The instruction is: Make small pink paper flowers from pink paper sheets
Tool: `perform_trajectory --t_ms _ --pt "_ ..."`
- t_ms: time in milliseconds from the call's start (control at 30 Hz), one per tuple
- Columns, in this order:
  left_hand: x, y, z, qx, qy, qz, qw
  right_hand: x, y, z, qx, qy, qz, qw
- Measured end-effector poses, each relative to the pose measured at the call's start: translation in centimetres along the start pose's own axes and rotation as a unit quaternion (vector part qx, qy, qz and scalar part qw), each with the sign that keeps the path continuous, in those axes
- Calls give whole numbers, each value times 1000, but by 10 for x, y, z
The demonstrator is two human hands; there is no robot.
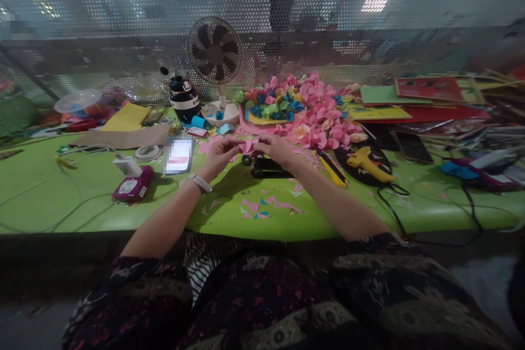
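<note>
Between my two hands is a small pink paper flower [248, 146], held above the green table [229, 213]. My left hand [221, 154] pinches it from the left, and a pale watch band circles that wrist. On the other side, the fingers of my right hand [275, 150] close on its right edge. Just under my right hand lies a black stapler-like tool [270, 168], partly hidden. Behind my hands a large heap of pink paper flowers [318, 106] spreads beside a tray with blue, green and yellow ones [273, 106]. Pink and blue paper scraps [258, 208] lie in front.
A fan [215, 50] and a black bottle [184, 101] stand at the back. Left are a lit phone [179, 155] and a purple power socket [133, 185]. Right are a yellow cutter knife [331, 168], a yellow glue gun [371, 165], a dark phone [412, 146] and coloured sheets [429, 89].
</note>
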State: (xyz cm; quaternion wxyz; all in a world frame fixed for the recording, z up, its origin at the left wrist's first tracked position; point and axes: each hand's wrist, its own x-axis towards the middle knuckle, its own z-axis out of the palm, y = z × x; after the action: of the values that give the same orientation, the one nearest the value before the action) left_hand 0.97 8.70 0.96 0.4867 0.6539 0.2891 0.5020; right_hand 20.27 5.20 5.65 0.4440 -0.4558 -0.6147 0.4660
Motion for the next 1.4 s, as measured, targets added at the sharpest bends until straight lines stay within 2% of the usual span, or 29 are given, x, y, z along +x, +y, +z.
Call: perform_trajectory --t_ms 167,333,500,833,1067,1233,1333,1400 --pt "0 0 3 -2 4 5 1000 2 1 0 -3 4 -3 1000" --pt "1 1 -1 -18 30 -14 999 -1 -2 -2 3 -21 -23 999" --pt "1 3 -1 -17 24 -21 999 -4 -3 -3 4 -37 -29 999" --pt "1 -1 -2 -10 22 -14 1000 -1 -1 -1 1 -22 -11 1000" --pt "2 -4 -3 22 10 20 1000 2 4 -2 -18 -16 -14 1000" --pt "1 -7 -2 118 19 88 989 8 19 -2 -84 18 -32 996" --pt "0 -7 -1 157 22 109 981 11 26 -2 -128 43 -66 989" --pt "1 -8 -1 145 15 106 984 12 29 -2 -165 39 -101 980"
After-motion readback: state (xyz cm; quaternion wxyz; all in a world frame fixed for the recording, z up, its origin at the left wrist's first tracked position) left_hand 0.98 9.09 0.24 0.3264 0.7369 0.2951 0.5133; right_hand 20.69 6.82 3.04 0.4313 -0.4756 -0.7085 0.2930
